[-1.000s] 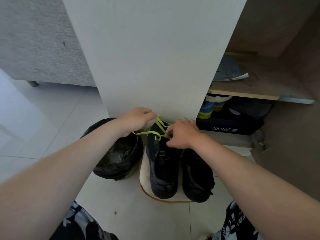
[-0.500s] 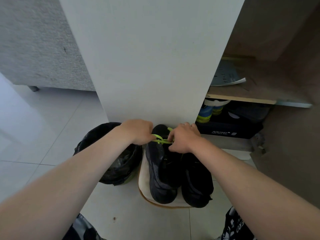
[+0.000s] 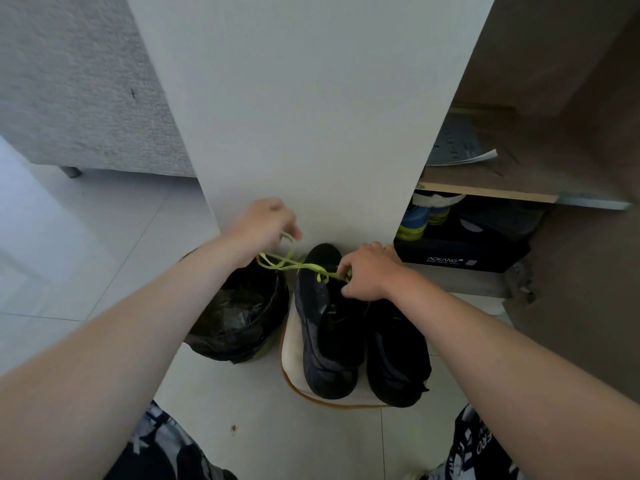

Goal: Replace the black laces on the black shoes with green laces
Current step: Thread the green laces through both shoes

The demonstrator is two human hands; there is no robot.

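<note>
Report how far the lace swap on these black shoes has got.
Done: a green lace sits in the top eyelets of the shoe beside the bin. In hand: left hand and right hand hold its ends taut, apparently tying. Left: the other shoe shows no green; its lacing is mostly hidden.

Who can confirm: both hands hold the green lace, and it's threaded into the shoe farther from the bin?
Wrong shoe. In the head view the left hand and right hand both hold the green lace, but it is threaded into the black shoe next to the bin.
</note>
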